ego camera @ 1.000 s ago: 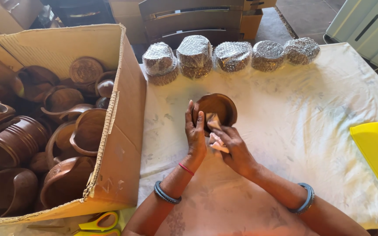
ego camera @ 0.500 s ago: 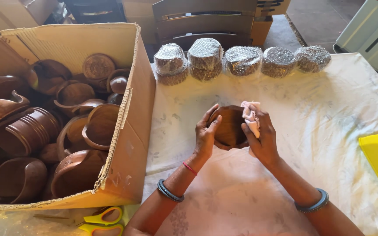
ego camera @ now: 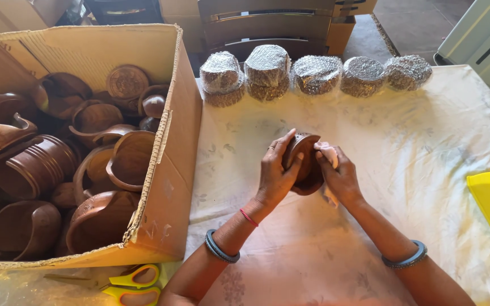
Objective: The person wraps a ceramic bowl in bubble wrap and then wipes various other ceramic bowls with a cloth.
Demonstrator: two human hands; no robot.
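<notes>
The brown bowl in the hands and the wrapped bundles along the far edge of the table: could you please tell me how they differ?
The brown bowl is bare, while the wrapped bundles are covered in shiny silvery film. The bowl is held off the cloth between the left hand and right hand; the bundles rest untouched in a row, two of them stacked double. Both look round and similar in size.

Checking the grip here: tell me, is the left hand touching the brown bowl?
Touching. The head view shows the left hand wrapped around the side of the brown bowl, thumb and fingers pressed on its surface with no gap.
</notes>
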